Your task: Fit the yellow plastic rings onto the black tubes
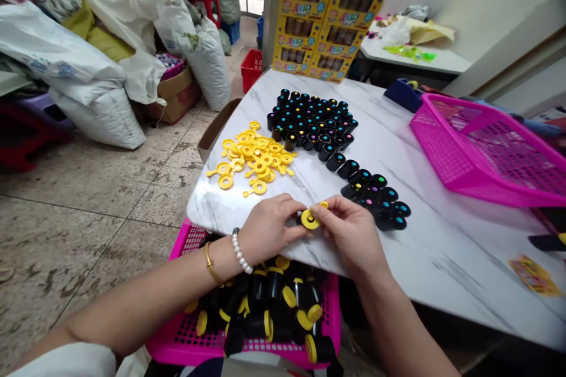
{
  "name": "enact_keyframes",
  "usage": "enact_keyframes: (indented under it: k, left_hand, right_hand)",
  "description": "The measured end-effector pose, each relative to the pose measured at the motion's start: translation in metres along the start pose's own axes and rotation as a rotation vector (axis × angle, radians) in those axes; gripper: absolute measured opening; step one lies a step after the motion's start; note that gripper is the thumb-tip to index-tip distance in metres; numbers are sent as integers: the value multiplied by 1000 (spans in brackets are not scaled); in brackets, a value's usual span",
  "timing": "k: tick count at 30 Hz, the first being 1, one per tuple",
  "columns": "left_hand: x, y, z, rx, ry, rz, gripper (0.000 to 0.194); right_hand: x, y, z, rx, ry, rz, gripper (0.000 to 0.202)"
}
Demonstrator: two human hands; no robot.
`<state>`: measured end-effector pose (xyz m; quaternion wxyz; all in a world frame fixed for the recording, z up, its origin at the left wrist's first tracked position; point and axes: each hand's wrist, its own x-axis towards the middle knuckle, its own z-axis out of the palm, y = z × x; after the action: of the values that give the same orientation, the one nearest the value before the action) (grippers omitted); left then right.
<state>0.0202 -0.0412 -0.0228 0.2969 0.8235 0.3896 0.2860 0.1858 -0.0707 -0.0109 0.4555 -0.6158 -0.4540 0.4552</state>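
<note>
Above the table's near edge, my left hand grips a small black piece, mostly hidden by its fingers. My right hand pinches a yellow ring with a tab, which lies against the black piece. A dark nub shows through the ring's centre. Beyond my left hand is a loose heap of yellow tabbed rings. Black cylinders with coloured dots on top stand packed together farther back, and a line of them runs down to a smaller group beside my right hand.
A pink basket of black tubes with yellow caps sits below the table edge. Another pink basket stands at the right on the marble-patterned table. Stacked yellow boxes rise at the back. White sacks crowd the floor at left.
</note>
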Motion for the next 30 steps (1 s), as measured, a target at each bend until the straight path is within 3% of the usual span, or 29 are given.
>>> enact_keyframes:
  k: [6, 9, 15, 18, 22, 25, 27, 30]
  left_hand:
    - [0, 4, -5, -30, -38, -42, 15]
    - [2, 8, -11, -152, -116, -98, 21]
    - [7, 7, -10, -312, -151, -238, 30]
    - [1, 9, -5, -274, -100, -202, 25]
    - [-8, 12, 4, -133, 41, -60, 39]
    - [-7, 12, 7, -85, 54, -30, 30]
    - [-5, 11, 7, -88, 39, -30, 24]
    - [-4, 11, 7, -76, 12, -25, 12]
  right_hand:
    - [-4, 3, 3, 41, -45, 30, 29]
    - [-8, 2, 6, 53, -58, 21, 28]
    - [-9, 3, 9, -45, 15, -74, 26]
    - [-10, 7, 10, -9, 34, -92, 25]
    - [-12, 14, 9, 34, 102, -196, 26]
    - [-12, 15, 5, 53, 120, -207, 23]
    - [-10, 13, 1, 68, 62, -170, 30]
    - [-8, 7, -4, 35, -148, -99, 45]
